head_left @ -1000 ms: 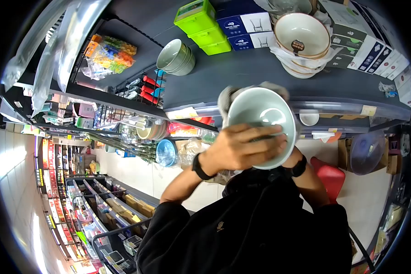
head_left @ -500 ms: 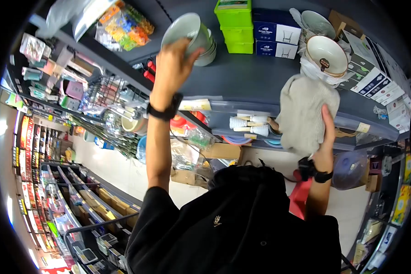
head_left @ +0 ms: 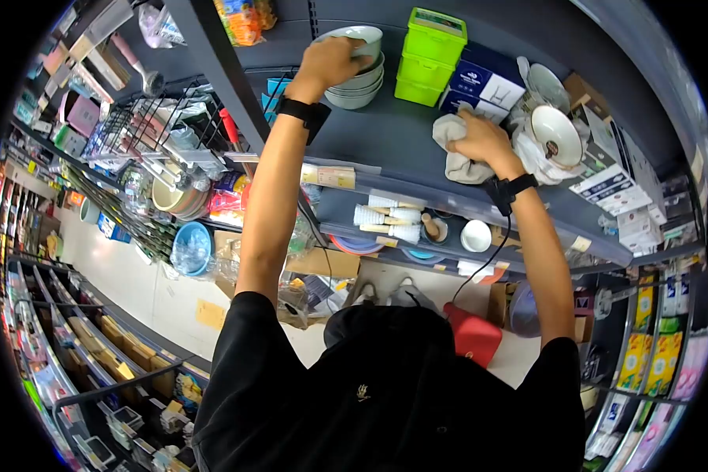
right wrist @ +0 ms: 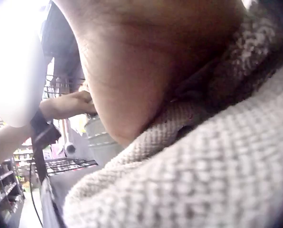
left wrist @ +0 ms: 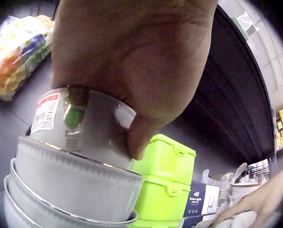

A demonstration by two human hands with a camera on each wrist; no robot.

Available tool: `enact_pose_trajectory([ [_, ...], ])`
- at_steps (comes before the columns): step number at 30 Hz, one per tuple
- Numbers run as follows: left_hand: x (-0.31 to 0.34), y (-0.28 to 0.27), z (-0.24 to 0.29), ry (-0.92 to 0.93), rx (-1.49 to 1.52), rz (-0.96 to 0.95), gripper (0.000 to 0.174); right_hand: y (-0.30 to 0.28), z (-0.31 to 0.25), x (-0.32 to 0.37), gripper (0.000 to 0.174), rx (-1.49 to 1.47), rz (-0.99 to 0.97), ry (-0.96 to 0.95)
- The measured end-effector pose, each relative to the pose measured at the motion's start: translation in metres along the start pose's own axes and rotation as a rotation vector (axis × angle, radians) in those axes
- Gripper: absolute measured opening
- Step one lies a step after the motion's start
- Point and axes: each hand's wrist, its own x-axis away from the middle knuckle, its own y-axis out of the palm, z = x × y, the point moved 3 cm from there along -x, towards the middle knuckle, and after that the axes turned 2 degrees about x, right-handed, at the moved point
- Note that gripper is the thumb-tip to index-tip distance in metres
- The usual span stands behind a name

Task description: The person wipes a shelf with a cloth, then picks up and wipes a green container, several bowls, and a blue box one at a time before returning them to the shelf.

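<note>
At the back of the dark shelf, my left hand [head_left: 328, 64] grips the top bowl [head_left: 366, 38] of a stack of pale grey-green bowls [head_left: 355, 97]. The left wrist view shows the thumb against the outside of this labelled bowl [left wrist: 96, 126], while the other fingers are hidden. The top bowl sits within the rim of the one below. Further right, my right hand [head_left: 484, 143] holds a bunched grey knit cloth [head_left: 462, 168] down by the shelf's front part. Up close, the cloth [right wrist: 193, 175] shows a coarse weave under the palm.
Green lidded boxes [head_left: 431, 57] and blue-and-white cartons [head_left: 488, 82] stand between the hands at the back. A brown-rimmed bowl [head_left: 557, 134] lies in wrapping at right. White brushes [head_left: 389, 222] and a white cup [head_left: 476, 236] occupy the lower shelf. A red stool [head_left: 473, 334] stands on the floor.
A second ago a bowl and the cloth were together in front of the body. The left hand has carried the bowl to the stack; the right has moved the cloth onto the shelf.
</note>
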Motion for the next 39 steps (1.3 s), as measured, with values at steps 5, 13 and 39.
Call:
enact_pose_trajectory([
  [5,0.007,0.004,0.008,-0.018,0.026,-0.201,0.048,0.012,0.009,-0.012,0.094,-0.005,-0.049,0.018],
  [13,0.014,0.01,0.001,0.026,0.016,-0.093,0.044,0.025,0.009,-0.018,0.096,0.038,0.034,0.01],
  [39,0.131,0.003,0.063,-0.29,0.274,0.475,0.024,0.049,-0.069,-0.02,0.071,-0.029,0.08,-0.398],
])
